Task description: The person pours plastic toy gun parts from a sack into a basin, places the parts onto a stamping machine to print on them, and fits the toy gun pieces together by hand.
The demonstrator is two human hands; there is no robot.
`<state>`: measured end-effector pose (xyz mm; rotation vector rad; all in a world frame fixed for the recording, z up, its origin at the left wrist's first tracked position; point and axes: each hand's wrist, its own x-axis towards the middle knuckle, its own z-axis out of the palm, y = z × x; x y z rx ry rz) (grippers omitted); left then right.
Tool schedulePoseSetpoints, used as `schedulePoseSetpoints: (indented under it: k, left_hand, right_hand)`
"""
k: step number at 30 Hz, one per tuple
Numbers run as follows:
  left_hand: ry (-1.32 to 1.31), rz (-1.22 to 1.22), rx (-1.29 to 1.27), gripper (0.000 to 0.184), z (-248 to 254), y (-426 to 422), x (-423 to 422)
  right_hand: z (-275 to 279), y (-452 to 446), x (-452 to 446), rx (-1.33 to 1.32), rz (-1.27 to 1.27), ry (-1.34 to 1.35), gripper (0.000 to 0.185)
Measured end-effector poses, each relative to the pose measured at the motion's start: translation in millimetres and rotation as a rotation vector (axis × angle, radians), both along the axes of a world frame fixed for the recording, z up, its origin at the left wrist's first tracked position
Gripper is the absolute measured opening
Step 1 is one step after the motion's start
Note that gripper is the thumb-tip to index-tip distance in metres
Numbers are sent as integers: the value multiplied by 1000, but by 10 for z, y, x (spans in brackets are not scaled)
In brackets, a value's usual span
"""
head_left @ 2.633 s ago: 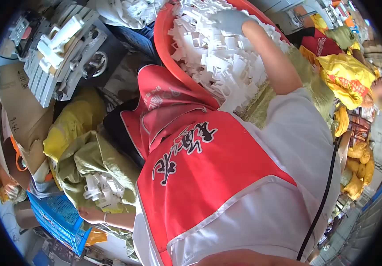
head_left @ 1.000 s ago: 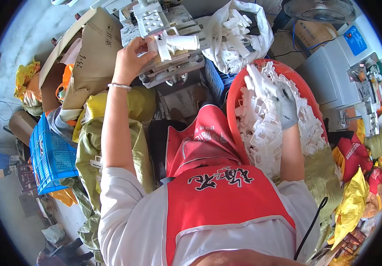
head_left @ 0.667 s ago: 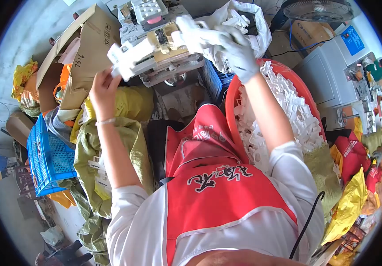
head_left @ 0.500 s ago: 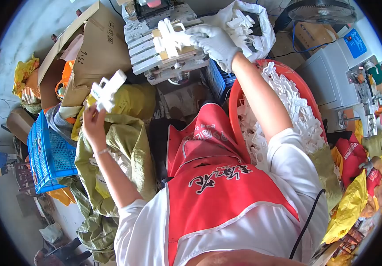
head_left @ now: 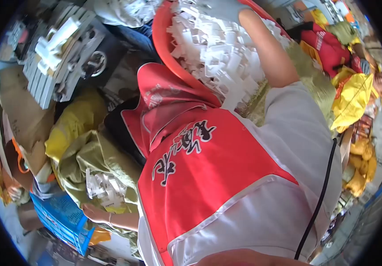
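My left hand (head_left: 96, 213) is low at the left, beside the mouth of an olive woven sack (head_left: 82, 153) and close to a blue plastic crate (head_left: 62, 217). No white part shows in it, and its fingers look loosely bent. Inside the sack lies a heap of white plastic parts (head_left: 106, 188). My right hand (head_left: 223, 9), in a pale grey glove, is over a red tub (head_left: 160, 33) filled with white plastic pieces (head_left: 226, 55). Motion smears its fingers at the top edge, so its grip is unclear. On a slatted metal fixture (head_left: 44, 91) rests another white plastic part (head_left: 55, 46).
A cardboard box (head_left: 27, 111) stands at the left, near a yellow sack (head_left: 80, 115). At the top, a white bag (head_left: 124, 11) holds white pieces. Yellow bags (head_left: 355, 99) and a red bundle (head_left: 326, 51) are at the right. A black cable (head_left: 319, 199) hangs along my right side.
My left hand has come down from above the sack, and the white part it held is out of it. My right hand has left the fixture for the tub. The view has turned right.
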<state>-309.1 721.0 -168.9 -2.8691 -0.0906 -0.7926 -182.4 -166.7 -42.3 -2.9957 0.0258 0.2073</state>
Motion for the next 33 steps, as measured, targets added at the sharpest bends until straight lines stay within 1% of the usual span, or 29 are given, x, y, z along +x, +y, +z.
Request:
schedulePoseSetpoints:
  k: [1,2,3,5,6,7,9,10,12,13,15,16,18,19,20,21,22,25,26,27,28,30,31,32,33]
  left_hand:
    - [-27,70,-174,31,41,-179,65]
    - [-28,119,-336,31,164,-436,138]
    - [-9,154,-478,30,308,-748,233]
    - [68,155,-699,30,564,-1474,453]
    - [108,138,-792,30,641,-1812,576]
    - [149,99,-865,30,698,-2147,694]
    - [192,-74,-962,29,635,-2419,937]
    - [193,-75,-958,29,617,-2525,1023]
    - [254,-184,-1058,27,589,-2697,1158]
    - [250,-183,-1055,27,605,-2779,1185]
    - [252,-248,-1072,24,666,-2912,1164]
    - [246,-245,-1069,24,674,-2915,1141]
    - [259,-212,-1090,23,652,-2872,1062]
    - [268,-185,-1092,22,639,-2840,1012]
    - [267,-185,-1091,22,603,-2802,966]
    - [250,-135,-1090,22,548,-2769,932]
    - [232,-86,-1090,22,489,-2752,913]
    - [242,-60,-1106,21,361,-2741,923]
    - [241,-61,-1107,21,368,-2760,929]
    - [251,-135,-1123,21,408,-2836,952]
    - [258,-206,-1137,21,423,-2895,982]
    - [253,-182,-1120,21,443,-2948,1055]
    - [249,-212,-1151,21,517,-3031,1073]
    - [243,-240,-1181,21,565,-3085,1096]
    - [228,-268,-1203,21,559,-3081,1135]
  right_hand:
    - [-203,-231,-181,-49,-21,102,32]
    - [-438,-415,-344,-95,-37,204,33]
    - [-516,-441,-489,-95,-43,207,33]
    - [-618,-408,-746,-99,-103,453,37]
    - [-712,-460,-808,-99,-107,452,37]
    - [-820,-514,-868,-193,-102,408,42]
    - [-991,-577,-887,-357,-86,351,48]
    - [-1150,-661,-883,-353,-87,351,48]
    - [-1383,-822,-825,-443,-6,306,52]
    - [-1223,-740,-787,-440,-4,302,52]
    - [-919,-601,-717,-460,126,513,48]
    - [-931,-623,-715,-458,130,508,48]
    - [-970,-704,-763,-336,179,534,50]
    - [-1022,-712,-807,-337,183,533,50]
    - [-1102,-708,-876,-281,157,510,51]
    - [-1185,-710,-938,-224,127,486,52]
    - [-1240,-739,-967,-226,123,484,52]
    - [-1384,-848,-998,-190,137,448,55]
    - [-1443,-885,-1052,-103,76,408,54]
    - [-1409,-860,-1046,-17,17,364,53]
    - [-1375,-836,-1003,-20,22,357,53]
    - [-1216,-708,-929,198,-249,294,50]
    - [-934,-562,-936,226,-258,186,47]
    - [-937,-573,-913,226,-243,179,47]
    - [-978,-629,-898,305,-157,61,46]
